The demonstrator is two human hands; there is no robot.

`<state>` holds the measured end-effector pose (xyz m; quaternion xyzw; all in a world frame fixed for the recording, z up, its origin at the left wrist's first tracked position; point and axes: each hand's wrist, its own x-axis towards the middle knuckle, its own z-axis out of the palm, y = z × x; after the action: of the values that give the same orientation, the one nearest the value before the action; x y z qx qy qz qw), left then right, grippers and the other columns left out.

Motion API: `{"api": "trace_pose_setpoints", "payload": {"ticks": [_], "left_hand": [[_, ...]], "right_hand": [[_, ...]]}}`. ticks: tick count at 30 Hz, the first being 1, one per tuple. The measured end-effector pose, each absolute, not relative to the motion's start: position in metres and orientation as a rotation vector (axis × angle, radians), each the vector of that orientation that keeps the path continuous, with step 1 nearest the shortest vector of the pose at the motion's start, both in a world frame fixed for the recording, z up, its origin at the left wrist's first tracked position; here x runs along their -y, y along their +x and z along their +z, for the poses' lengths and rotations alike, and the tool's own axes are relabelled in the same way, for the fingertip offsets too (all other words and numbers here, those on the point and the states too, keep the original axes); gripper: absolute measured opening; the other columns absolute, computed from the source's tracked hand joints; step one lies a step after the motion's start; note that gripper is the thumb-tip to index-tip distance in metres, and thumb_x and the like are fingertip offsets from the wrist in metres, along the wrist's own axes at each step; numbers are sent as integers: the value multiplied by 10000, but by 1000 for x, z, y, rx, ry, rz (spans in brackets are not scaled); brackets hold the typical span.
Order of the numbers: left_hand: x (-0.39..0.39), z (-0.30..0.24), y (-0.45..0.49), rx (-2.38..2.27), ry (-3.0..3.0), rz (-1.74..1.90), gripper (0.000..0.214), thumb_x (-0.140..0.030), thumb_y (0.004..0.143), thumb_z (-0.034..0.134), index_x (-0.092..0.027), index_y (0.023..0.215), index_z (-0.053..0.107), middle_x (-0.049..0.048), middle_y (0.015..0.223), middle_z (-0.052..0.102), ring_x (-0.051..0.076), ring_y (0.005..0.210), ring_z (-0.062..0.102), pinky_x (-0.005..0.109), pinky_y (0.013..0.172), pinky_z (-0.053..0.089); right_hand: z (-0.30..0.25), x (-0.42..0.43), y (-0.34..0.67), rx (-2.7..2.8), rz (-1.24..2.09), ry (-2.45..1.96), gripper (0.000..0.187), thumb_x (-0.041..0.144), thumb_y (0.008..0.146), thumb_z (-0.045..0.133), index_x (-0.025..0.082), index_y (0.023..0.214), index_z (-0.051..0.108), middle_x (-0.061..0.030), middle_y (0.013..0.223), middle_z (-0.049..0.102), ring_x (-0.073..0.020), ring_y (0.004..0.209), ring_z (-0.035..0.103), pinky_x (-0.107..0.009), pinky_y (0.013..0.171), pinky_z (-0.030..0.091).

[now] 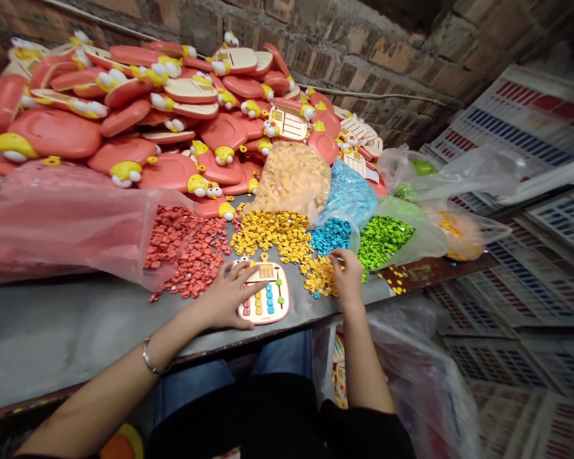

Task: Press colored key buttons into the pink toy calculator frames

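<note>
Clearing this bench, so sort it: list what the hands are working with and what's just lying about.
In hand: left hand on the toy calculator; right hand at the yellow buttons.
Lying about: red buttons, blue buttons, green buttons, pile of red toy shells, stacked trays.

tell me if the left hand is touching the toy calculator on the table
Touching. The head view shows the left hand lying flat on the toy calculator, fingers spread over its left side.

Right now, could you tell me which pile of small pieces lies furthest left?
The only red pile, spilling from the pink bag beside the left hand.
</note>
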<state>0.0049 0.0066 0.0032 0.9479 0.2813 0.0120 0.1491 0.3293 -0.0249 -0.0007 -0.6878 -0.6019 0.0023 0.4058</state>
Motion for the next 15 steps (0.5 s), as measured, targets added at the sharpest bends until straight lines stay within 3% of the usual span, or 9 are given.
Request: {"api": "trace_pose_setpoints", "payload": {"ticks": [5, 15], "left_hand": [[-7, 1, 5, -816, 2734, 40, 961, -612, 651, 735, -389, 1480, 303, 91, 1573, 246, 417, 1399, 195, 607, 1088, 42], [-8, 0, 5, -804, 2726, 60, 976, -629, 640, 730, -392, 1482, 296, 82, 1570, 258, 412, 1399, 202, 607, 1094, 53]], "right_hand": [[0, 14, 244, 1822, 334, -1514, 142, 185, 895, 524, 210, 799, 626, -50, 861, 620, -193, 823, 589, -303, 735, 470], [-8, 17, 221, 1985, 267, -1696, 152, 145, 883, 571, 220, 971, 668, -69, 912, 693, -238, 882, 606, -354, 787, 439]]}}
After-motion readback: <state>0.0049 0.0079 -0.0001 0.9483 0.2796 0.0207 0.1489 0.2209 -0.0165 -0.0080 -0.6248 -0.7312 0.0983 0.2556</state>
